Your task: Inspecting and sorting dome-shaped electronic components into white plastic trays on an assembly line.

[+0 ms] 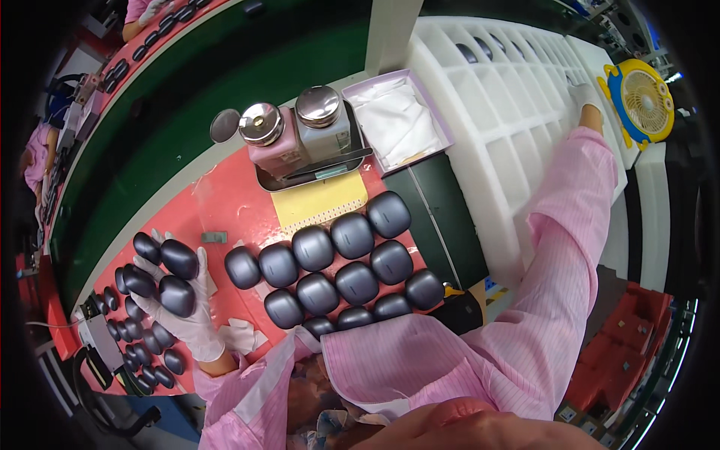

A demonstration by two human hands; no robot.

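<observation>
My left hand (192, 325), in a white glove, is at the left over the red mat. It is closed around several dark, glossy rounded cases (178, 296), which sit in the palm and between the spread fingers. Far to the right, my gloved right hand (586, 97) reaches to the far end of a white foam tray (466, 135) with many compartments. Its fingers are bent down at a compartment, and whatever they grip is too small to make out. Several dark cases (466, 53) stand in the tray's far slots. In front of me, more dark cases (316, 293) lie in rows.
Two metal-lidded bottles (279, 142) stand in a metal tray (281, 182) behind a yellow notepad (319, 204). A box of white cloths (396, 124) adjoins the foam tray. A yellow-blue fan (641, 101) is at far right. More cases (154, 341) lie at left. Another person's hand (150, 10) shows at upper left.
</observation>
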